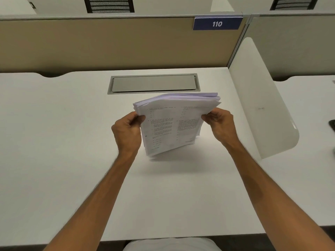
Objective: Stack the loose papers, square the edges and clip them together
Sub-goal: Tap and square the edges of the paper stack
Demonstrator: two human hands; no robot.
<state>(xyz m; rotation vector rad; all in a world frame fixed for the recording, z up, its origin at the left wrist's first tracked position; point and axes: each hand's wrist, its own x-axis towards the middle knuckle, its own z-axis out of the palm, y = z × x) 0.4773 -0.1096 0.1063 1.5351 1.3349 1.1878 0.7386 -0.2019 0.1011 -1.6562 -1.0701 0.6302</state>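
Two bare hands hold a thick stack of papers (170,124) up over a white desk (72,142). The left hand (127,131) pinches the left side of the stack, with its thumb on the front page and its fingers tucked behind. The right hand (220,124) pinches the right side the same way, up near the top corner. Both hands are closed on the papers. The stack stands almost upright and tips a little, so the left side sits lower than the right. Its bottom edge is close to the desk, and a soft shadow lies under it, but I cannot tell if the edge touches the desk or not. The front page has small printed words in two columns, too tiny to read. The sheets do not line up neatly yet; some edges poke out at the top and along the right side, and the pages at the back look a bit purple. Behind the papers, set into the desk, is a long grey metal flap (154,84). Past that stands a tan wall panel (108,42) with a blue sign (217,23) that says 110. On the right, a white divider (262,105) with round corners stands on the edge of the desk. A small dark thing (332,125) peeks in at the far right, too cut off to tell what it is
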